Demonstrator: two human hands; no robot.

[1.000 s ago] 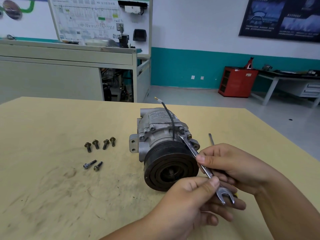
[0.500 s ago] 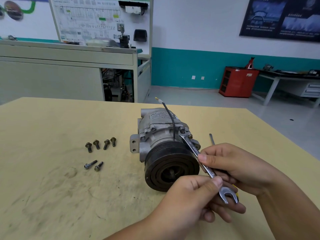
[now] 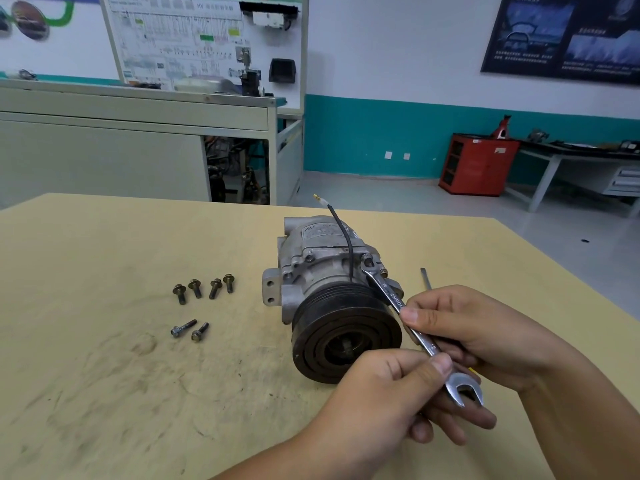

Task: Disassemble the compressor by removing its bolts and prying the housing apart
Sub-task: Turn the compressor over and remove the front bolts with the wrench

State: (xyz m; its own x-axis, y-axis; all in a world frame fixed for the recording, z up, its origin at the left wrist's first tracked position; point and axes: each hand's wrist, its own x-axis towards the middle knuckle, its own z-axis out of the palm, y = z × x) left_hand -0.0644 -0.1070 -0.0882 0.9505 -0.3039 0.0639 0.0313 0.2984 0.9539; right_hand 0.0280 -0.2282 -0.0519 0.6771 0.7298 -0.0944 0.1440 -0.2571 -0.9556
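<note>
Both hands (image 3: 450, 344) grip wrench (image 3: 415, 336); far end on compressor (image 3: 329, 271) bolt.

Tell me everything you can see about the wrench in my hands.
The wrench is a slim, silver, chrome-looking metal bar stamped "10" and "CHRO" on its shank. Its near end is an open fork, hanging free. Its far end sits on a bolt high on the compressor, right of the black wire. It slants from there down toward the viewer. The right hand pinches its middle; the left hand pinches it just behind the fork.
</note>
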